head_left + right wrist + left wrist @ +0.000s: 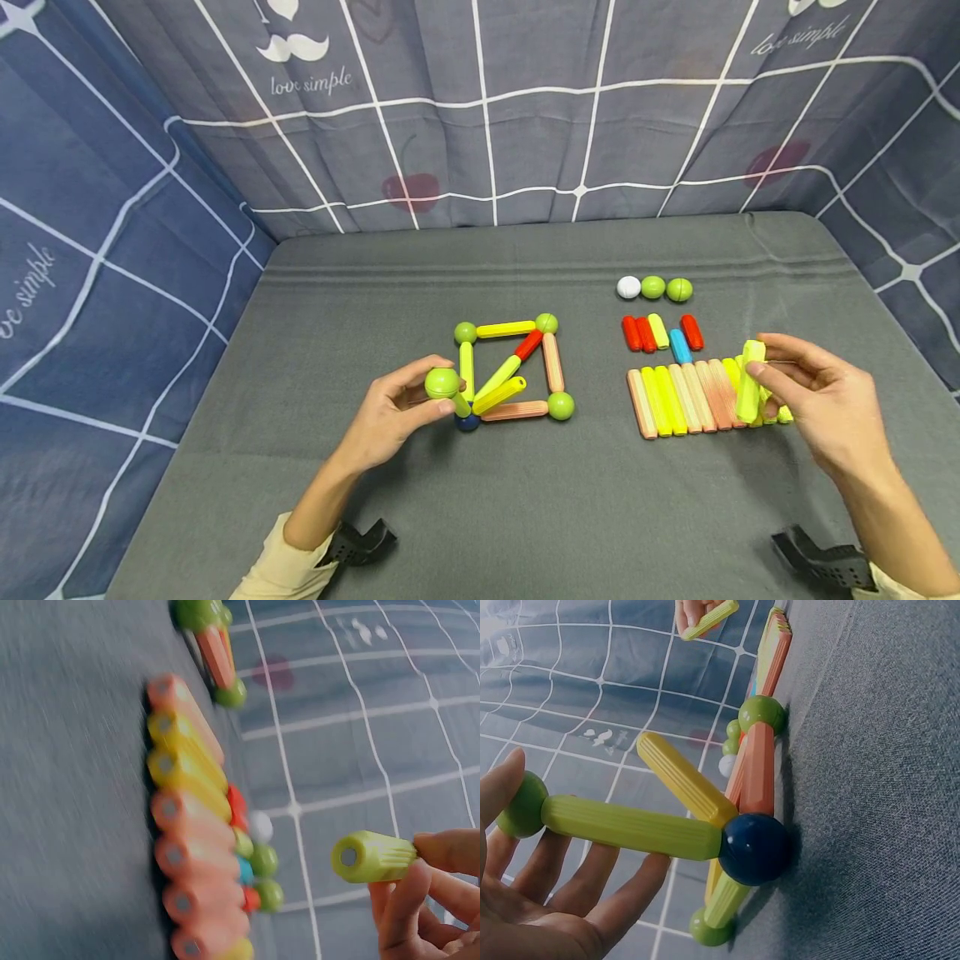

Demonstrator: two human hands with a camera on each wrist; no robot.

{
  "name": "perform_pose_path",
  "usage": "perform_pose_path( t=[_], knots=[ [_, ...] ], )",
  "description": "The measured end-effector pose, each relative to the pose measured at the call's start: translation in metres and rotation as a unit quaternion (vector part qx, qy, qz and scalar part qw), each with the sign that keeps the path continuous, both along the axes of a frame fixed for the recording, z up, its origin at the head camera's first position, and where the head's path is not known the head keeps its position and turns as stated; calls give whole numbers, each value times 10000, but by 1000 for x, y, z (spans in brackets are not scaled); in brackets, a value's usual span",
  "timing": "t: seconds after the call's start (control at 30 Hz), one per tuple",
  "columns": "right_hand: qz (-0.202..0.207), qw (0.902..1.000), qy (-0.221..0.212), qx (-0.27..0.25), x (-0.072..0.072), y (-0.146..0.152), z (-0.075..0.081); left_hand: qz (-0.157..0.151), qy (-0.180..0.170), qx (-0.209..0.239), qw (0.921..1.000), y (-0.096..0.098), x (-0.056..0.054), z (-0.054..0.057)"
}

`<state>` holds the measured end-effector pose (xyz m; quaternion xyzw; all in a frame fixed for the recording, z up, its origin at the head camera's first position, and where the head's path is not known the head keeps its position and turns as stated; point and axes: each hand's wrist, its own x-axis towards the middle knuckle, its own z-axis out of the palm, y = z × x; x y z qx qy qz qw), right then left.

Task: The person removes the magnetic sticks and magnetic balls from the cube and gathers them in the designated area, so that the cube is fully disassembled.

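Observation:
My left hand (397, 408) holds a green ball (442, 382) between thumb and fingers. The ball caps a light green magnetic rod (634, 827) that rises from a dark blue ball (755, 849) at the near left corner of a flat square frame. From that same blue ball a yellow rod (500, 395) slants upward with a free end. A red rod (528, 344) and a light green one form the frame's diagonal, and green balls (560, 406) mark its other corners. Over at the right, my right hand (825, 400) pinches a yellow-green rod (751, 381) above the rod row.
A row of yellow and wood-coloured rods (678, 400) lies on the grey cloth at the right. Behind it are short red (692, 332), green and blue (680, 346) rods. Further back sit a white ball (628, 287) and two green balls (653, 287). A curtain hangs behind.

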<state>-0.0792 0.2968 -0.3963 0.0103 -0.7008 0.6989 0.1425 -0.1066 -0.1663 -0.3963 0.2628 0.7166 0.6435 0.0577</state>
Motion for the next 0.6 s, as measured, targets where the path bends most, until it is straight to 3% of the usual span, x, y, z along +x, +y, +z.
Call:
perform_pose_path(
  t=[0.1,0.2,0.43,0.6],
  knots=[
    [-364,9941,-303,979,-3,16,2,1,32,-33,10000,0,0,0],
    [-636,9759,-747,1950,-7,31,3,-7,48,-10,10000,1,0,-1],
    [-559,9517,-1480,2630,-18,61,-11,18,-58,8,10000,1,0,0],
    [-489,9172,-1847,3498,-28,71,-22,20,-92,23,10000,1,0,0]
  ],
)
